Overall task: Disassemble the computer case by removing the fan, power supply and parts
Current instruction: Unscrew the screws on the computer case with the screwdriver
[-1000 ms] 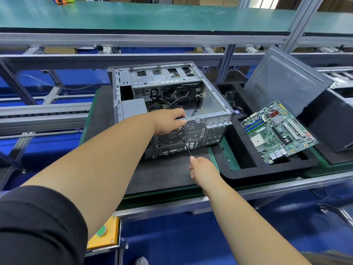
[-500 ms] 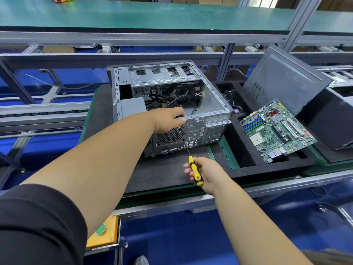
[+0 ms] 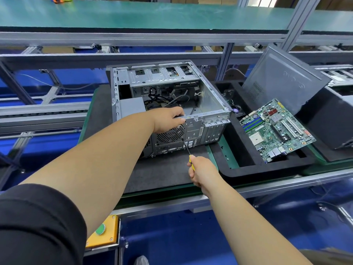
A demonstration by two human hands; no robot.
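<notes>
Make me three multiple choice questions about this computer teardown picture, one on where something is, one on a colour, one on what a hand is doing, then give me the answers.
1. Where does the motherboard lie?
A. inside the computer case
B. in the black foam tray to the right of the case
C. on the green upper shelf

2. What colour is the screwdriver handle?
A. yellow
B. red
C. white

3. What is the left hand doing?
A. hanging free
B. holding the motherboard
C. gripping the rear top edge of the computer case

Answers:
1 B, the board rests tilted in the black foam tray, outside the case.
2 A, yellow shows above the right hand, which holds the handle.
3 C, its fingers curl over the case's metal rim above the fan grille.
</notes>
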